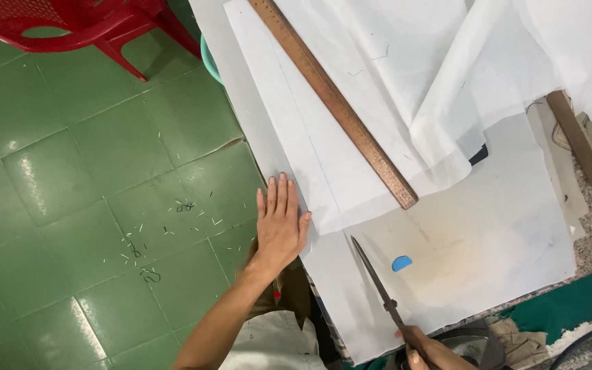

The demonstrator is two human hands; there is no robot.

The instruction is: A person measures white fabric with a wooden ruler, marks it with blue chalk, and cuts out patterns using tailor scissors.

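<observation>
White fabric [378, 89] lies spread over a paper-covered table [501, 233]. My left hand [279, 223] rests flat, fingers together, on the fabric's near left edge at the table's side. My right hand [425, 348] grips the handles of dark scissors [377, 282], whose closed blades point up toward the fabric's lower edge. A long wooden ruler [334, 99] lies diagonally across the fabric. A small blue piece of tailor's chalk [401, 263] sits on the paper just right of the scissor blades.
A red plastic chair [70, 24] stands on the green tiled floor [104, 178], which is scattered with thread scraps. A wooden stick [573, 137] lies at the table's right. Green cloth [570, 301] shows at the lower right.
</observation>
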